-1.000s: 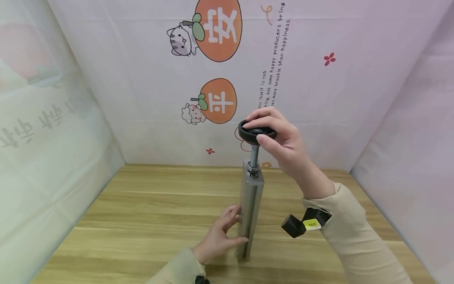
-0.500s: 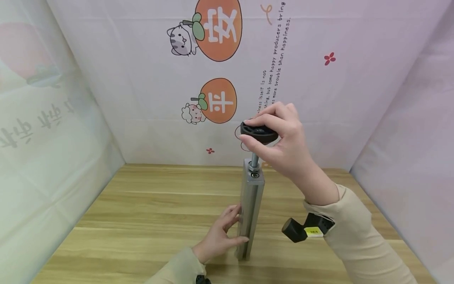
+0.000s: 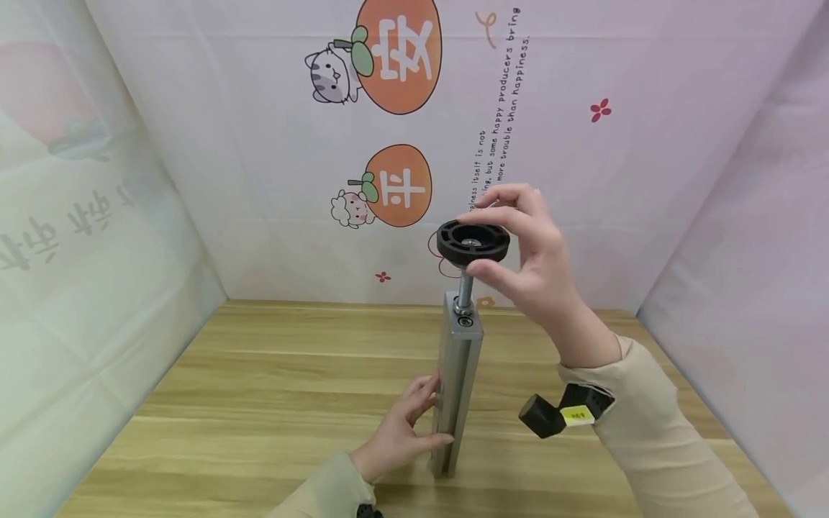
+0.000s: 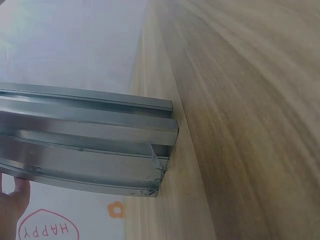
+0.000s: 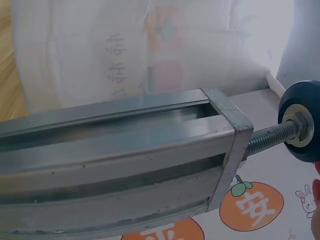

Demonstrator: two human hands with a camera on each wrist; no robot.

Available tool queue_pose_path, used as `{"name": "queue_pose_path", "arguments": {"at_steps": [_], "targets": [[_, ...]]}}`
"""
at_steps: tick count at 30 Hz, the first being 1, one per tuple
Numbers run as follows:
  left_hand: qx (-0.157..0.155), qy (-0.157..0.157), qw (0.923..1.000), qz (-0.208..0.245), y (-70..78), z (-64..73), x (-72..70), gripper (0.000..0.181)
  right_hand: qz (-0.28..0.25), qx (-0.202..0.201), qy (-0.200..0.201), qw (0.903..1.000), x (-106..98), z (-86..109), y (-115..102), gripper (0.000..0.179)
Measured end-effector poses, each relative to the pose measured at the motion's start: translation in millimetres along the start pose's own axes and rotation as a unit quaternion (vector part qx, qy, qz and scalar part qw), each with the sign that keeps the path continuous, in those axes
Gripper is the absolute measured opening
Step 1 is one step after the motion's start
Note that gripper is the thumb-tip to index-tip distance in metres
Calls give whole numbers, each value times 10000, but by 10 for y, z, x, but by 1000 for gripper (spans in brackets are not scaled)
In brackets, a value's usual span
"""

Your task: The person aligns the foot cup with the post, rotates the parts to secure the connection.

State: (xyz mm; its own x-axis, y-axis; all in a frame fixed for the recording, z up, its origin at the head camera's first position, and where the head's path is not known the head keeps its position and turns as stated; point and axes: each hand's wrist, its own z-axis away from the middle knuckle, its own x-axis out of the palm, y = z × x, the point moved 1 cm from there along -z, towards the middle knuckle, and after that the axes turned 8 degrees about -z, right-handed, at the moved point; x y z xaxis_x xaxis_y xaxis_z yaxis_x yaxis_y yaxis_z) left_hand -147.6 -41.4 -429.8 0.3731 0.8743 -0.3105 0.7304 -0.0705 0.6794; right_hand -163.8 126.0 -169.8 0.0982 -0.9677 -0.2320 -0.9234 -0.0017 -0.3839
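Note:
A slotted aluminium profile (image 3: 456, 392) stands upright on the wooden table, with an end plate on top. From this plate rises a threaded rod (image 5: 272, 137) bearing a round black levelling foot (image 3: 473, 244), its hollow side up. My left hand (image 3: 400, 433) grips the profile low down, thumb on the near side and fingers on the left. Up at the levelling foot, my right hand (image 3: 532, 248) curls thumb and fingers round its rim. The profile's lower end (image 4: 162, 150) meets the tabletop in the left wrist view. Some fingertips are hidden behind the foot.
The wood-grain table (image 3: 259, 388) reaches back to a printed white cloth wall (image 3: 259, 158). Plain cloth sides stand at left and right. A black wrist camera (image 3: 544, 416) juts from the right sleeve.
My right hand has turned about the levelling foot and shifted slightly right, its thumb sliding back along the rim. The foot's tilt has altered slightly. My left hand stays on the profile.

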Motion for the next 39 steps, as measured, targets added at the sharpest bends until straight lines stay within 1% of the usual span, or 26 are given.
{"name": "queue_pose_path", "arguments": {"at_steps": [1, 2, 3, 4, 5, 6, 8, 9, 11, 13, 16, 18, 19, 21, 22, 26, 29, 30, 34, 36, 39], "targets": [[20, -12, 10000, -28, 0, 1, -2, 91, -406, 140, -14, 9991, -4, 8, 36, 54], [45, -20, 10000, -54, 0, 3, -4, 91, -915, 316, -61, 9953, -6, 13, 77, 50], [47, -28, 10000, -70, 0, 3, -5, 90, -1506, 501, -139, 9872, -7, 19, 126, 47], [81, -30, 9999, -97, 0, 2, -7, 90, -2055, 649, -270, 9761, -6, 24, 175, 44], [65, -26, 9999, -101, 3, 2, -9, 90, -2584, 775, -444, 9619, -1, 24, 220, 41], [94, -21, 9999, -123, 4, 3, -10, 90, -3104, 890, -653, 9442, 6, 21, 264, 40], [98, -2, 9999, -120, 7, 1, -9, 90, -3975, 1105, -1116, 9041, 30, 4, 323, 45], [74, 3, 9999, -83, 6, 0, -7, 91, -4301, 1196, -1340, 8847, 43, -2, 348, 47], [113, 21, 9999, -79, 6, -3, -1, 93, -4800, 1326, -1663, 8511, 70, -13, 380, 50], [165, 28, 9998, -63, 1, -4, 6, 95, -5242, 1411, -1806, 8202, 93, -16, 402, 52], [258, 37, 9996, -97, -18, -4, 13, 99, -5892, 1502, -1860, 7718, 127, -16, 424, 52], [276, 38, 9996, -111, -29, -5, 13, 100, -6221, 1493, -1882, 7452, 152, -24, 432, 52], [277, 41, 9995, -120, -35, -5, 12, 101, -6337, 1484, -1910, 7348, 164, -29, 434, 52], [254, 41, 9996, -92, -36, -6, 13, 101, -6454, 1447, -1984, 7233, 190, -39, 433, 52], [247, 38, 9997, -83, -34, -8, 13, 101, -6490, 1417, -2025, 7195, 201, -43, 433, 52], [217, 22, 9998, 11, -18, -10, 18, 99, -6572, 1350, -2056, 7125, 221, -38, 430, 52], [240, 8, 9997, -32, -6, -8, 19, 100, -6726, 1386, -1888, 7019, 215, -32, 410, 51], [270, 10, 9996, -80, -4, -7, 18, 100, -6761, 1395, -1794, 7009, 214, -37, 397, 52], [297, 5, 9995, -81, -3, -14, 6, 100, -6805, 1377, -1460, 7047, 223, -86, 340, 54], [345, 2, 9994, -95, -9, -13, 1, 101, -6848, 1337, -1390, 7027, 229, -98, 322, 53], [370, -7, 9992, -158, -34, -13, 8, 102, -7041, 1299, -1429, 6834, 223, -81, 327, 49]]}}
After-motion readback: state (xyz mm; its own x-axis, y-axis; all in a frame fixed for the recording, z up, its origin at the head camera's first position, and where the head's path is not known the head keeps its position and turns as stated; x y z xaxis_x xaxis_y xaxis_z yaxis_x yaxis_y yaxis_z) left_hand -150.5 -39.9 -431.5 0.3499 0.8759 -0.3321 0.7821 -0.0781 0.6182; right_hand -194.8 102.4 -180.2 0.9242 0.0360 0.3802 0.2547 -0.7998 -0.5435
